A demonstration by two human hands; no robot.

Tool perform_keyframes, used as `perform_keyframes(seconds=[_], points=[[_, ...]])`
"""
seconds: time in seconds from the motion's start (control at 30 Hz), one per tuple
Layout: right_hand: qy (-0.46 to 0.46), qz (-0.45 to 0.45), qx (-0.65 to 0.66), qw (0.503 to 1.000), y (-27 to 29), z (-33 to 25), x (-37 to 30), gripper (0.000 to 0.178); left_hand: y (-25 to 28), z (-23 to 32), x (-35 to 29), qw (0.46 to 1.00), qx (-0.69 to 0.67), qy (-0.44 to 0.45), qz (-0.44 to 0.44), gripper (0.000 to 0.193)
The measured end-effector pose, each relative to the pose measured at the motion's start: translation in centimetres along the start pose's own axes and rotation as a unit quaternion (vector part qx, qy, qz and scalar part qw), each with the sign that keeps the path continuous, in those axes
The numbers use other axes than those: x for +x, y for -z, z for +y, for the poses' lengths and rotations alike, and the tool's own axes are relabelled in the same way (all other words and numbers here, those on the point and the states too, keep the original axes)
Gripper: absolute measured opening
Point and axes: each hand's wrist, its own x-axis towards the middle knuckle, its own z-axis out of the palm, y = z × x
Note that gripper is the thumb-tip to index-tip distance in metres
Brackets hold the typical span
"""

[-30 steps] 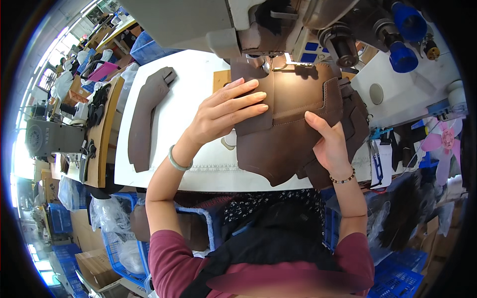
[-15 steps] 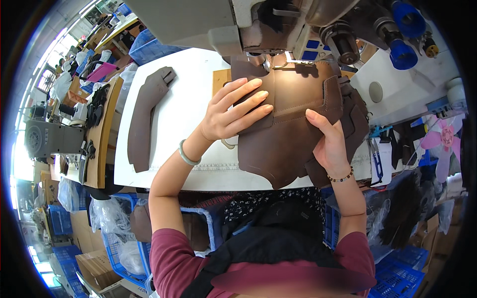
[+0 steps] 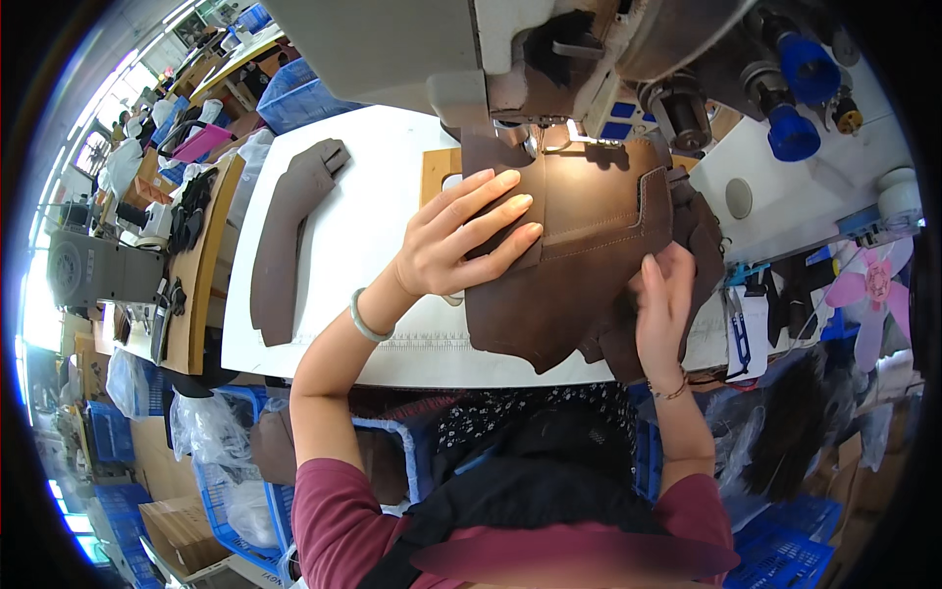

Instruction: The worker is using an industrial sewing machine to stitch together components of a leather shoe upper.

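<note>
Panel (image 3: 530,309) on table (image 3: 363,177) (strip (image 3: 285,236) left)

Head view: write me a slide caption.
Left hand spread on a stitched brown workpiece beneath a sewing machine, right hand at its right side.

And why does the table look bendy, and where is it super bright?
Head view: the wide fisheye lens bends the white table and leaves black corners; head view: a warm glow lights the stitched brown panel under the grey machine; head view: white glare washes out the left side.
</note>
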Motion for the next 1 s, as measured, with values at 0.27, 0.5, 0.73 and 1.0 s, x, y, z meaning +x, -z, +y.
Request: perform_keyframes(seconds=[0.27, 0.5, 0.73, 1.0], points=[[0.510, -0.076, -0.538, 0.667, 0.2, 0.2, 1.4, 0.037, 0.4, 0.0, 0.3, 1.000, -0.015, -0.001, -0.009, 0.025], [0.632, -0.167, -0.453, 0.606, -2.0, -2.2, 4.9, 0.024, 0.9, -0.2, 0.7, 0.999, -0.032, -0.010, -0.019, 0.024], [0.636, -0.152, -0.438, 0.617, -2.2, -1.7, 4.9, 0.021, 0.5, -0.2, 0.6, 1.000, -0.023, -0.008, -0.005, 0.020], [0.603, -0.175, -0.414, 0.658, -2.2, -2.2, 6.3, 0.024, 0.3, -0.8, 1.2, 1.000, -0.007, 0.006, -0.015, 0.020]])
